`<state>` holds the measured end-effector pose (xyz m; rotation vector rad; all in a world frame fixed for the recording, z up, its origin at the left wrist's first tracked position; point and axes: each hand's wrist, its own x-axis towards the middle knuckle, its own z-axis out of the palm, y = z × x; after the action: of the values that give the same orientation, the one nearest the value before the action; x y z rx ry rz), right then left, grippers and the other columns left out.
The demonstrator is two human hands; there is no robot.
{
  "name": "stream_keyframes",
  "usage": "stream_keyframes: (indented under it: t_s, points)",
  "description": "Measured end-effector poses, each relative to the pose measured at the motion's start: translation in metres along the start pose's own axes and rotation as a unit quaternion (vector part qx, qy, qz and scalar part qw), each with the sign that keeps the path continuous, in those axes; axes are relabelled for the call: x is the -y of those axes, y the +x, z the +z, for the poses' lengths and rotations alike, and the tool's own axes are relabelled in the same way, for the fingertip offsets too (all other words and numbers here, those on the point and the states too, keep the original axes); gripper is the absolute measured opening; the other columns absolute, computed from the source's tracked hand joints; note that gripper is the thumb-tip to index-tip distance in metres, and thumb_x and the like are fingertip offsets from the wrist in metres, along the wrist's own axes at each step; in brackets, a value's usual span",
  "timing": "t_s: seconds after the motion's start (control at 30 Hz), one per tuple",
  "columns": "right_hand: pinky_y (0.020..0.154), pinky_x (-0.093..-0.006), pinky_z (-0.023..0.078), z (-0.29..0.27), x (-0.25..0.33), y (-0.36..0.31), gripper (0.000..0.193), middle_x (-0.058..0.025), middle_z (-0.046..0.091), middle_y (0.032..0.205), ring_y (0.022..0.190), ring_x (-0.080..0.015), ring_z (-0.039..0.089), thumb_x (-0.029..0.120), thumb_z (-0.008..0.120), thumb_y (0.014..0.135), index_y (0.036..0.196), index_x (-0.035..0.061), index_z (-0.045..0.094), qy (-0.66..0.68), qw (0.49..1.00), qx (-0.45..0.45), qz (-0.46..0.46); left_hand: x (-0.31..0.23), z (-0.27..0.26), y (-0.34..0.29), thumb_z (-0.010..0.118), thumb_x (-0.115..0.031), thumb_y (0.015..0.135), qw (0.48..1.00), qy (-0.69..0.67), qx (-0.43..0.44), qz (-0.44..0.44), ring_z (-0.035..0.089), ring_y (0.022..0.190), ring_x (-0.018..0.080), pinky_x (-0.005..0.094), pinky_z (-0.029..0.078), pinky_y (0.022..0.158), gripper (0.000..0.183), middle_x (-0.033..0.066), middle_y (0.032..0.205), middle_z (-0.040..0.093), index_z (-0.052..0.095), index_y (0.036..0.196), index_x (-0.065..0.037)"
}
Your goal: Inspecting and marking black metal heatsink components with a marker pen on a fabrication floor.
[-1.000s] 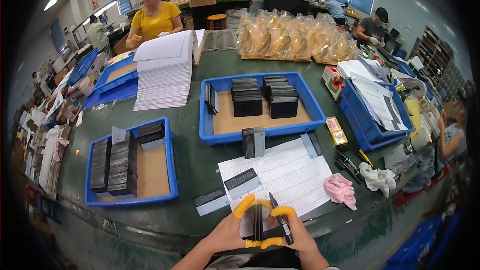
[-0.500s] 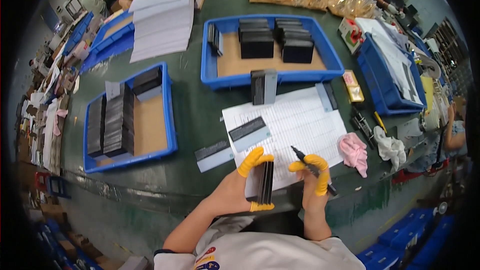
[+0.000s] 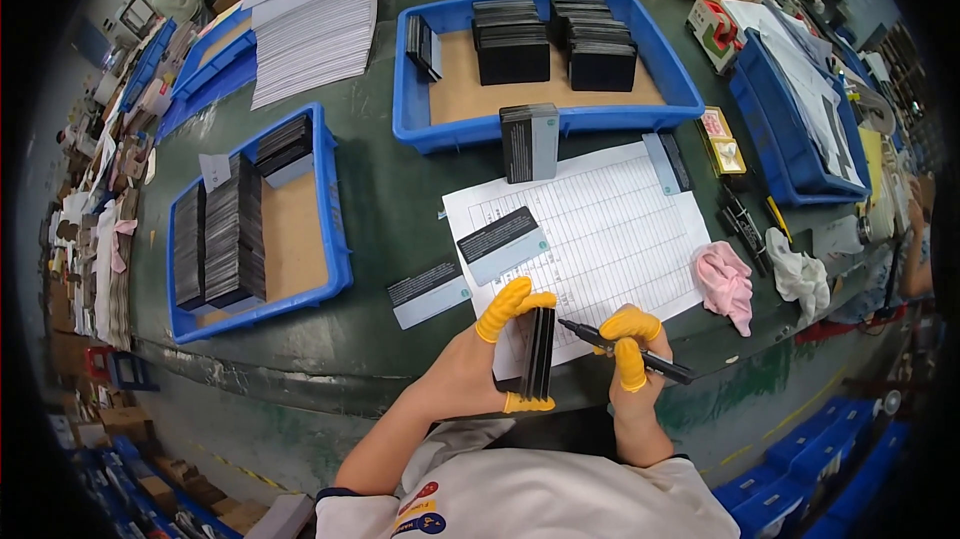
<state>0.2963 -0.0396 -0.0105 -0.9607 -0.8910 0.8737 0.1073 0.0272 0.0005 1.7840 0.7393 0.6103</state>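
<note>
My left hand [image 3: 480,359], with yellow finger cots, grips a stack of black cards [image 3: 538,351] on edge at the near rim of the green table. My right hand [image 3: 632,364], also in yellow cots, holds a black pen [image 3: 625,350] with its tip toward the stack. Both hands hover over the near edge of a white lined sheet [image 3: 595,229]. One black-and-grey card [image 3: 502,245] lies on that sheet, another card [image 3: 430,292] lies just left of it.
A blue tray [image 3: 330,229] with rows of black cards stands at the left, a larger blue tray [image 3: 545,124] at the back. A small card stack [image 3: 530,142] stands upright before it. A pink cloth [image 3: 726,284] and a white cloth [image 3: 800,274] lie right.
My head has tilted further down, so the table looks closer. Both hands have drawn slightly toward my body, still holding the card stack and the pen.
</note>
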Motion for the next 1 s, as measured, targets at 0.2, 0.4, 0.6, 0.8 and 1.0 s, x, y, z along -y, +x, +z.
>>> stream_keyframes:
  t_s: [0.2,0.4,0.6,0.8,1.0]
  points:
    - [0.057,-0.0239,0.037,0.001,-0.006,0.001,0.027,-0.0083,0.053,0.081,0.065,-0.0124,0.048,0.026,0.059,0.090,0.092,-0.0001,0.053,-0.076,0.997,0.006,-0.027,-0.005,-0.006,0.001,0.085,-0.028,0.061,1.000,0.000,0.001,-0.007,0.044,0.126,0.0331,0.0364,0.033,0.105,0.096,0.0162,0.136,0.044,0.033,0.141,-0.012]
    - [0.070,-0.0256,0.048,-0.018,-0.020,-0.015,0.035,-0.0087,0.055,0.099,0.082,-0.0153,0.054,0.032,0.060,0.091,0.103,-0.0009,0.054,-0.154,0.983,-0.094,-0.031,-0.004,-0.003,-0.001,0.083,-0.031,0.060,1.000,0.005,0.015,0.004,0.041,0.127,0.0330,0.0368,0.032,0.106,0.109,0.0178,0.140,0.038,0.020,0.145,-0.005]
    - [0.076,-0.0233,0.041,-0.037,-0.047,-0.014,0.034,-0.0058,0.055,0.097,0.085,-0.0122,0.054,0.029,0.055,0.095,0.113,0.0008,0.053,-0.140,0.977,-0.161,-0.014,-0.007,0.000,-0.004,0.085,-0.022,0.058,0.997,-0.066,0.037,0.028,0.037,0.130,0.0315,0.0377,0.027,0.109,0.120,0.0173,0.142,0.036,0.007,0.148,-0.007]
    - [0.089,-0.0322,0.039,-0.013,-0.011,-0.008,0.038,-0.0109,0.056,0.104,0.094,-0.0207,0.051,0.031,0.055,0.094,0.114,-0.0004,0.053,-0.186,0.980,-0.065,-0.006,-0.004,0.000,-0.006,0.085,-0.022,0.059,0.997,-0.066,0.031,0.011,0.038,0.130,0.0292,0.0372,0.026,0.110,0.122,0.0168,0.141,0.036,0.004,0.149,-0.009]
    - [0.089,-0.0326,0.039,-0.013,-0.013,-0.008,0.034,-0.0109,0.054,0.107,0.096,-0.0212,0.051,0.026,0.053,0.095,0.116,-0.0003,0.053,-0.174,0.979,-0.101,0.018,-0.026,-0.047,-0.016,0.089,-0.021,0.057,0.982,-0.095,-0.141,0.084,0.038,0.127,0.0210,0.0363,0.030,0.108,0.108,0.0094,0.133,0.041,0.026,0.143,-0.008]
